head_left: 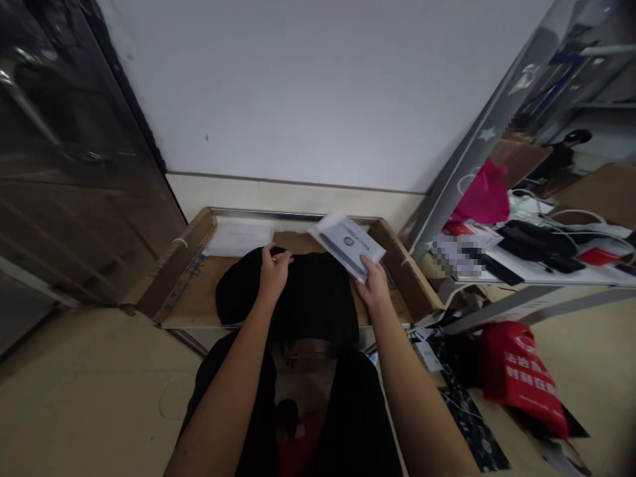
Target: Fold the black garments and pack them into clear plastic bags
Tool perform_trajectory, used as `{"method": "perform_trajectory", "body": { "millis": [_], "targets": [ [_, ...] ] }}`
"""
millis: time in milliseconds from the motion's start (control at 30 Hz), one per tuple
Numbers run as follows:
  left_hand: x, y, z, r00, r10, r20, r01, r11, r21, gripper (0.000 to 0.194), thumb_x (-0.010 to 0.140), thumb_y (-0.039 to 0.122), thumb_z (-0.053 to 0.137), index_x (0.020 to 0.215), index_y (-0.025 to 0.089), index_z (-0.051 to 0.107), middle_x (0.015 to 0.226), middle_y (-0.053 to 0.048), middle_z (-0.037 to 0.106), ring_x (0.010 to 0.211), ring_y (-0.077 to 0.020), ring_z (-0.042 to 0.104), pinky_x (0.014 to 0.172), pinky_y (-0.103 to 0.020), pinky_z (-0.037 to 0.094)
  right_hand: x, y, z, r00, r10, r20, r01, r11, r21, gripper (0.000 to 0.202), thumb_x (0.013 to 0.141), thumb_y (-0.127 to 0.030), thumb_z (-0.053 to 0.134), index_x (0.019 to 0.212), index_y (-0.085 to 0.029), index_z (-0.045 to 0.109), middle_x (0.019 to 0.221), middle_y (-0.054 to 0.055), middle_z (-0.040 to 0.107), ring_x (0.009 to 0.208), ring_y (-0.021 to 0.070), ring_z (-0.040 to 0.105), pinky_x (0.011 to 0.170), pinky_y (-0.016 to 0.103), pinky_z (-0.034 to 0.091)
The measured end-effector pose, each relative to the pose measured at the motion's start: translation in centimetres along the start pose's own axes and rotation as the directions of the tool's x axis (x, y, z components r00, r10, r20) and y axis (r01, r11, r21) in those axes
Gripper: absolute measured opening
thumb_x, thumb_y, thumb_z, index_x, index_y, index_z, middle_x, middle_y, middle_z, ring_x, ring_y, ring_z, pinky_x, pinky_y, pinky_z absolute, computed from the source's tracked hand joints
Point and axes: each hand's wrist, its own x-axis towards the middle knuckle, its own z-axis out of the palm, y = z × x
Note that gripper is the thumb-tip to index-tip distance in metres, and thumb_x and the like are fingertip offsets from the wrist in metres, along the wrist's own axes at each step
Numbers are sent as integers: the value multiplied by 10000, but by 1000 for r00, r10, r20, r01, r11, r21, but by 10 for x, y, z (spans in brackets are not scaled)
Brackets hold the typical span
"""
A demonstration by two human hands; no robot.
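Observation:
My right hand (373,283) grips a flat white packet (342,240) by its near right corner. The packet carries dark print, a round logo and a grey band, and its far left end is blurred. A black cloth item (308,298) lies folded in front of me, hanging over the front edge of the cardboard-lined table. Over the cloth is my left hand (275,270), fingers half bent and apart, with nothing visible in it. Behind it, at the back left of the table, lies a white stack of flat sheets or bags (238,238).
Raised cardboard sides (405,275) bound the table left and right, with a white wall (298,86) behind. To the right, a cluttered white desk (551,277) stands above a red bag (521,377) on the floor. A metal door (64,165) is at left. People sit far right.

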Motion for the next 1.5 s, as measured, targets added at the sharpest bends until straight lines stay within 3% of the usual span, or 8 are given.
{"method": "perform_trajectory", "body": {
  "millis": [233,367,533,700,833,1233,1367,1500],
  "targets": [
    [2,-10,-9,991,49,126,-100,894,437,548,829,141,627,1356,172,481,1321,-179,653,1254,-267,616,1092,-435,448,-19,6,-29,982,-29,-187,47,994,95,329,624,-148,728,908,-245,593,880,-20,738,825,166,724,791,343,632],
    [2,-11,-10,993,65,94,-102,874,475,511,814,118,613,1314,179,521,1299,-170,666,1240,-283,621,1076,-443,461,-52,1,-42,962,-98,-254,29,964,-263,261,663,-212,705,904,-234,609,737,-6,678,689,206,697,644,361,615],
    [2,-12,-13,989,97,113,-141,850,508,430,824,134,599,1249,188,564,1219,-144,703,1173,-277,651,1050,-431,467,-55,-33,-16,836,-502,222,436,362,-824,234,868,-292,537,1027,-218,691,970,104,719,963,279,668,941,471,537],
    [-1,-10,-13,985,110,133,-164,828,537,386,824,128,584,1204,196,591,1148,-117,725,1092,-269,672,1023,-422,470,18,-36,4,730,-73,680,681,-17,-732,431,939,-279,457,1312,-172,646,1383,137,628,1360,298,488,1184,491,327],
    [-3,-8,-10,986,98,135,-158,809,567,398,823,123,573,1216,187,586,1155,-122,716,1106,-272,659,1013,-415,472,51,-8,-13,756,142,639,655,-155,-740,518,982,-377,451,1462,-200,532,1587,117,433,1497,335,319,1221,555,216],
    [-1,-5,-9,983,130,129,-181,794,580,337,841,130,552,1165,176,631,1132,-121,714,1096,-261,649,1017,-403,474,38,-7,-36,812,151,564,574,-383,-724,583,1012,-449,361,1547,-221,411,1633,127,346,1518,351,283,1226,550,186],
    [1,22,-28,955,296,-35,-187,686,704,269,858,148,534,1086,168,676,1131,-135,699,1167,-271,607,1077,-415,436,36,-12,-32,826,228,515,558,-457,-692,605,1030,-470,298,1578,-217,344,1652,132,298,1530,346,259,1228,532,203],
    [3,45,-74,915,242,-323,150,539,829,413,819,245,615,1216,133,639,1189,-215,664,1203,-373,585,1044,-537,436,34,-12,-30,830,223,511,549,-491,-676,594,1035,-463,303,1578,-227,343,1651,129,301,1530,344,262,1228,523,209]
  ]
}}
